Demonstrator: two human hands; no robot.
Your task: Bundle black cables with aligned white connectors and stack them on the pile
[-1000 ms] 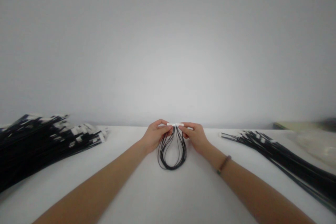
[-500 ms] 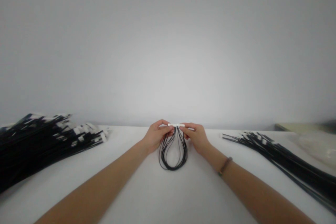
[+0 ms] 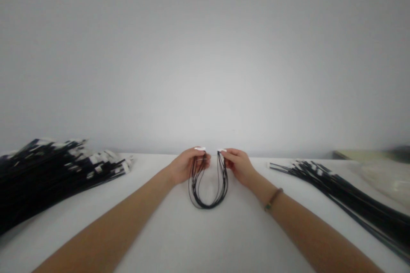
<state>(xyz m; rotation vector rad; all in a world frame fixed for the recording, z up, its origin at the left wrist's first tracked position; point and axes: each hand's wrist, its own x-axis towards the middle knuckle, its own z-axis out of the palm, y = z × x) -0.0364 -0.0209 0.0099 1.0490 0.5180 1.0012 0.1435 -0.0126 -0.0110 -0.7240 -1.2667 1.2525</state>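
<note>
A black cable harness point(image 3: 209, 205) hangs in a U-shaped loop between my hands above the white table. My left hand point(image 3: 188, 165) is closed on one end, near a white connector point(image 3: 200, 149). At the other end, my right hand point(image 3: 239, 164) pinches the cable by a second white connector point(image 3: 221, 150). The two connectors are apart, with a small gap between them. A bracelet point(image 3: 273, 199) is on my right wrist.
On the left of the white table point(image 3: 205, 243) lies a large pile of black cables point(image 3: 41, 183) with white connectors. Another bundle of black cables point(image 3: 352, 196) lies on the right, beside translucent plastic point(image 3: 390, 179). A plain wall point(image 3: 205, 59) stands behind.
The two white connectors, side by side before, are now apart. My left hand has moved slightly left with its end, and the loop is wider at the top.
</note>
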